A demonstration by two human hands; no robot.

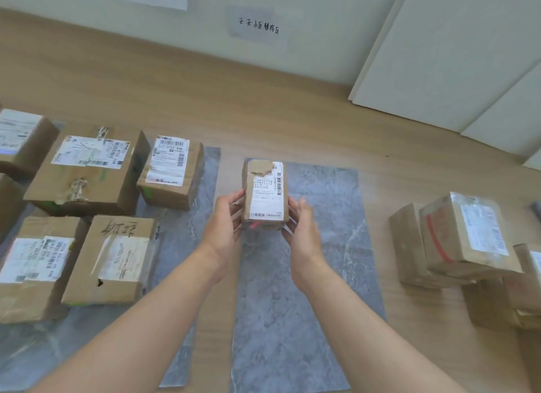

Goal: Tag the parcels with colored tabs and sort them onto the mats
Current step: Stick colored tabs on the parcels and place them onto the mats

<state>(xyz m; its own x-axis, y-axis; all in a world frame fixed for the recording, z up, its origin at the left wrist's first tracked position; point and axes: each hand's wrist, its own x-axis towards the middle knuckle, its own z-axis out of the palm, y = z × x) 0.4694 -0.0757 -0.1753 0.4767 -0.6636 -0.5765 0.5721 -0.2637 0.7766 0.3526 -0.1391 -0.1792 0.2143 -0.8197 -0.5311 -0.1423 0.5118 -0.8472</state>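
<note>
A small brown parcel (264,192) with a white shipping label and a red tab on its near face sits between my two hands over the far end of the middle grey mat (307,275). My left hand (224,225) holds its left side and my right hand (301,228) holds its right side, fingers wrapped along the edges. Whether the parcel touches the mat I cannot tell. Several labelled parcels (87,170) with green marks lie on the left grey mat (181,290).
A pile of untagged brown parcels (462,240) stands on the wooden floor at the right. Paper signs (257,26) hang on the back wall. White panels (453,55) lean at the far right.
</note>
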